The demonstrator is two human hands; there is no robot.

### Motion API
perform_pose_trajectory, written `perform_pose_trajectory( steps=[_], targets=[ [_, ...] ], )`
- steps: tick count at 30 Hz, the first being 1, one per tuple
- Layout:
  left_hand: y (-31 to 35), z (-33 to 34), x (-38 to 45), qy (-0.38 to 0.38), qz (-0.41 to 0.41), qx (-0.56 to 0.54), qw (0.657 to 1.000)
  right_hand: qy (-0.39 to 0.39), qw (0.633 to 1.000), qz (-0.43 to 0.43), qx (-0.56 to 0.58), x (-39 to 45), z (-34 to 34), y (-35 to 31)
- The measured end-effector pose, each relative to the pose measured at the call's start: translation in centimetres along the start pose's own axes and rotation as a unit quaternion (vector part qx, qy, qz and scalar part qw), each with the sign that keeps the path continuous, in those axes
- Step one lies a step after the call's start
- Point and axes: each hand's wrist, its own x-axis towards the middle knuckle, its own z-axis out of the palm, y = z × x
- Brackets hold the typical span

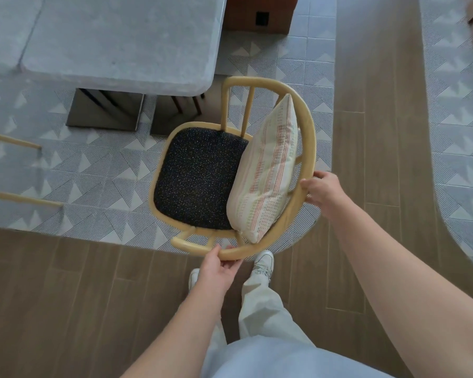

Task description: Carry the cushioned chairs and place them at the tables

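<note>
Chair, pale wood with curved back rail, positioned at near right corner of grey table; seat facing toward table base, front of seat just short of tabletop edge, not tucked under. Dark speckled seat pad in place. Striped cushion leaning upright against back rail, on right side of seat. Whether chair legs are on floor or lifted: cannot tell, legs hidden beneath seat.

Left hand gripping near end of back rail, thumb over top, fingers curled beneath. Right hand gripping right side of same rail, fingers wrapped around it. Both hands engaged, neither released.

Chair straddling boundary of patterned tile floor and wood floor, mostly over tile. Part of second pale wood chair visible at left edge, beside same table.

Assessment of progress: this chair brought to table, final placement judged incomplete. Remaining: push in or square to table edge, release both hands. Further chairs to fetch: not determinable from this view.

Risk noted: loose cushion liable to tip off if chair tilted.
</note>
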Motion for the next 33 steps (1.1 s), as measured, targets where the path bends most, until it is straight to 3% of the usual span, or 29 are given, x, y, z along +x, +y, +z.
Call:
perform_pose_trajectory(
  steps=[5,20,27,33],
  targets=[
    [5.6,-6.4,0.0,0.058,0.023,0.014,0.998,-0.052,0.997,0.041,0.038,-5.5,4.5,3.8],
    [23.3,-20.4,-0.6,0.049,0.092,0.019,0.994,-0.050,0.992,0.102,0.059,-17.3,22.5,11.5],
    [25.6,-22.3,0.0,0.046,0.099,0.027,0.994,-0.024,0.991,0.103,0.078,-18.7,25.6,13.0],
    [22.5,-22.1,-1.2,0.116,0.170,0.070,0.976,-0.002,0.985,0.114,0.132,-19.5,25.8,12.7]
  ],
)
